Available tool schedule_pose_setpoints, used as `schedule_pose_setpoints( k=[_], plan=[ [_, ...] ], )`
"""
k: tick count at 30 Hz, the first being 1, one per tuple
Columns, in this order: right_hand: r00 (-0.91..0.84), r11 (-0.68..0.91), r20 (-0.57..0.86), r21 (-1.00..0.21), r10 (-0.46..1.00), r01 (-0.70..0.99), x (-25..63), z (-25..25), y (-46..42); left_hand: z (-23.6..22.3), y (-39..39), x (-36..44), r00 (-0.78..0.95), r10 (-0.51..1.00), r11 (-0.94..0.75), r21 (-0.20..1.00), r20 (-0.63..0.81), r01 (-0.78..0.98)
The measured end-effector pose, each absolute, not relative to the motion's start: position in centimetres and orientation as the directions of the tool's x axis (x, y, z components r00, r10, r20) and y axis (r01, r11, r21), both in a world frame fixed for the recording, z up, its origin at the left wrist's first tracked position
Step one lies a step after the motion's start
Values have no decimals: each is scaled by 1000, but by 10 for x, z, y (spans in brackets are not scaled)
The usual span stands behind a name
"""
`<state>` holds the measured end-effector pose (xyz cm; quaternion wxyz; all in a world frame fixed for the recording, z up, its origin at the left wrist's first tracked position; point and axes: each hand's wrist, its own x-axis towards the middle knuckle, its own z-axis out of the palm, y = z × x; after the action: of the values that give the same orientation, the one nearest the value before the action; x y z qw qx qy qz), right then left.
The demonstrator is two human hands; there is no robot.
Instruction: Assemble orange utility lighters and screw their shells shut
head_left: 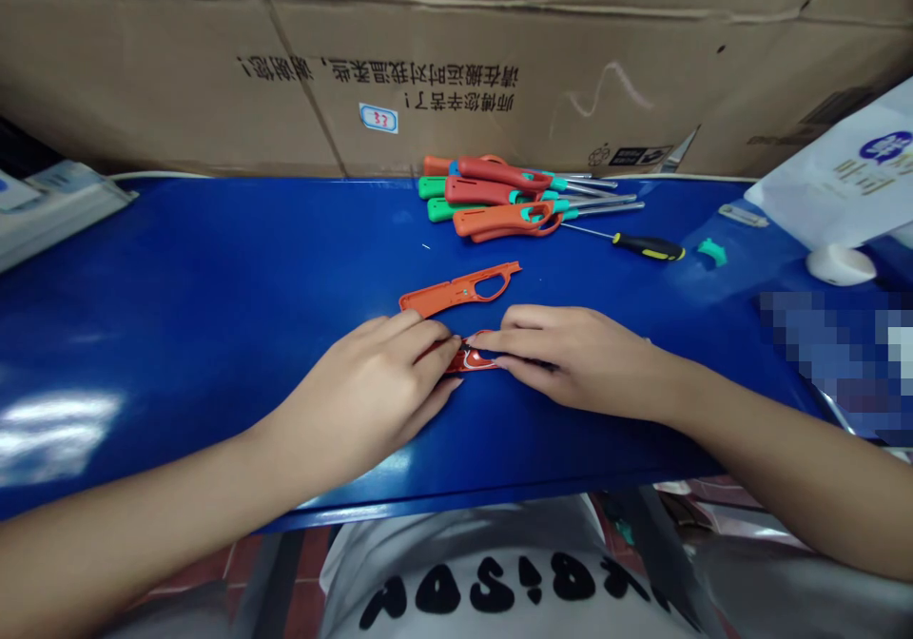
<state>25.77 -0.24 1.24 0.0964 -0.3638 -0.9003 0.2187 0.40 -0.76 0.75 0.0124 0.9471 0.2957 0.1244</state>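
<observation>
Both my hands rest on the blue table and meet over a small orange-red lighter part. My left hand has its fingers curled and pressed onto the part's left end. My right hand pinches its right end with thumb and fingers; most of the part is hidden under them. Just beyond my fingers lies an empty orange half-shell of a long lighter, flat on the table.
A pile of orange and green long-nosed lighters lies at the back. To its right are a black-and-yellow screwdriver, a small green piece and a white round object. Cardboard boxes wall off the rear.
</observation>
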Motion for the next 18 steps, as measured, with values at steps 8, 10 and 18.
schedule_pose_setpoints(
  k=[8, 10, 18],
  plan=[
    [-645, 669, 230, -441, 729, 599, 254, -6, -2, -1, -4, 5, 745, 600, -795, 319, 292, 516],
    [-646, 672, 247, -471, 722, 571, 254, -8, -2, -4, -4, 6, 731, 618, -773, 389, 288, 500],
    [-720, 757, 248, -319, 648, 571, 259, -8, 1, -11, -1, 8, 697, 616, -773, 452, 368, 445]
  ],
)
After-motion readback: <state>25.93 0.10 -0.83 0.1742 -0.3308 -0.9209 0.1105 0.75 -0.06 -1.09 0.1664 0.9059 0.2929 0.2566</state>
